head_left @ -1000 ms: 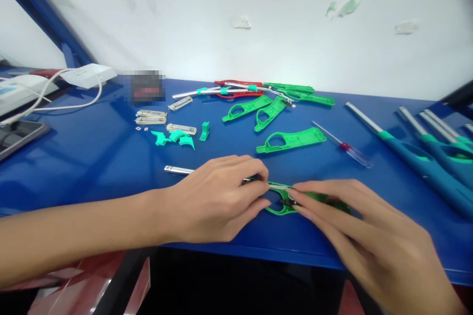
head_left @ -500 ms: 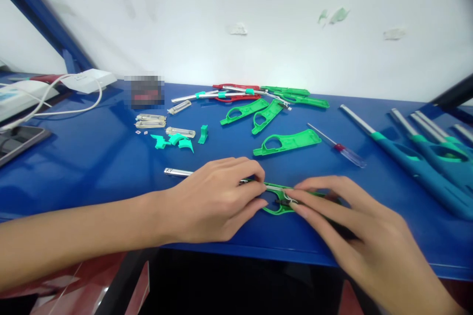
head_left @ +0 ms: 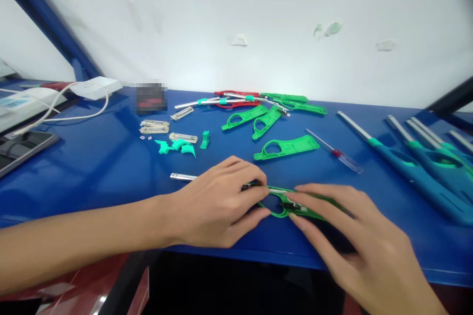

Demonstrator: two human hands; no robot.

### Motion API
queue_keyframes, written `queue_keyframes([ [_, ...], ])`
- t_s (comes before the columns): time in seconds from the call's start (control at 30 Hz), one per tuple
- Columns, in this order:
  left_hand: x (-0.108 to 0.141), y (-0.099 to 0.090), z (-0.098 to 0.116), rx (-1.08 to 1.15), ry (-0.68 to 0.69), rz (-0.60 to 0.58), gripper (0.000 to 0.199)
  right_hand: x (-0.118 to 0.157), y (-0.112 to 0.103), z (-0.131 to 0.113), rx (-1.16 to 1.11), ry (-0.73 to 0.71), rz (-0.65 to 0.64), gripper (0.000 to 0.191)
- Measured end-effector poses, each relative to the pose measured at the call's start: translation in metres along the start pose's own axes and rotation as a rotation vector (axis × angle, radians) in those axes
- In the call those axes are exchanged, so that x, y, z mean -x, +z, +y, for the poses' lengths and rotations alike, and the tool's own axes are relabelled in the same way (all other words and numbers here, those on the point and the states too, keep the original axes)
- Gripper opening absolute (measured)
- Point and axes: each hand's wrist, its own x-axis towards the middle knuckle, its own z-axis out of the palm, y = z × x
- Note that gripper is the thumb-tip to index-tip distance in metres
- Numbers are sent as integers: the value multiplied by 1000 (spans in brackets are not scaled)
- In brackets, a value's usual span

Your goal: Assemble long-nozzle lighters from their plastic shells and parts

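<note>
A green lighter half-shell (head_left: pixel 279 213) lies near the table's front edge, with its inner side up and an oval trigger opening. Small dark and white parts (head_left: pixel 291 205) sit inside it behind that opening. A silver metal tube (head_left: pixel 183 176) sticks out to the left from under my left hand (head_left: pixel 221 202). The left fingers are closed on the front of the shell, hiding where tube and shell meet. My right hand (head_left: pixel 354 226) grips the rear of the shell between thumb and fingers, covering much of it.
Behind lie green half-shells (head_left: pixel 286 146), red shells (head_left: pixel 238 104) with metal tubes, and a screwdriver (head_left: pixel 342 157). Clear fuel tanks (head_left: pixel 184 137) and teal pieces (head_left: pixel 181 145) are at left; blue lighters (head_left: pixel 414 167) at right. A phone (head_left: pixel 25 150) and white cable (head_left: pixel 79 117) occupy the far left.
My right fingers have moved from pinching a thin white wire to spread apart over the shell's rear, exposing more of the parts inside. My left hand keeps its hold. The view has shifted slightly.
</note>
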Motion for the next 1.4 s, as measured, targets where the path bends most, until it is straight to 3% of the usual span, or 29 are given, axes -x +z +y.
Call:
queue_keyframes([
  [0.23, -2, 1, -3, 108, -35, 69, 20, 17, 15, 20, 8, -90, -8, 35],
  [0.4, -10, -25, -32, -72, -119, 83, 22, 16, 16, 30, -6, -154, -17, 34],
  [0.47, -11, -39, -48, -259, -259, 34, 23, 7, 10, 29, 44, -178, -62, 30],
  [0.6, -7, -52, -68, -633, -603, -220, 31, -13, -6, 22, 167, -218, -238, 33],
  [0.7, -4, -49, -67, -615, -641, -282, 25, -23, -11, 17, 215, -250, -298, 35],
  [0.83, -7, -46, -60, -488, -645, -253, 16, -25, -9, 17, 214, -244, -358, 32],
  [0.9, -10, -48, -56, -372, -665, -174, 17, -22, -8, 19, 214, -228, -358, 32],
  [1.0, -16, -52, -50, 124, -728, 28, 17, -19, -8, 20, 203, -230, -315, 33],
  [1.07, -19, -53, -46, 521, -752, 99, 18, -22, -9, 18, 166, -263, -279, 34],
  [1.13, -21, -52, -42, 780, -752, 82, 20, -28, -10, 14, 111, -254, -217, 30],
  [1.23, -21, -48, -39, 1024, -753, 77, 23, -40, -10, 2, 25, -124, -49, 22],
  [1.3, -20, -46, -37, 1135, -759, 93, 23, -48, -9, -7, -27, -53, 41, 24],
  [1.4, -20, -42, -32, 1221, -738, 97, 21, -57, -3, -17, -115, 30, 75, 24],
])
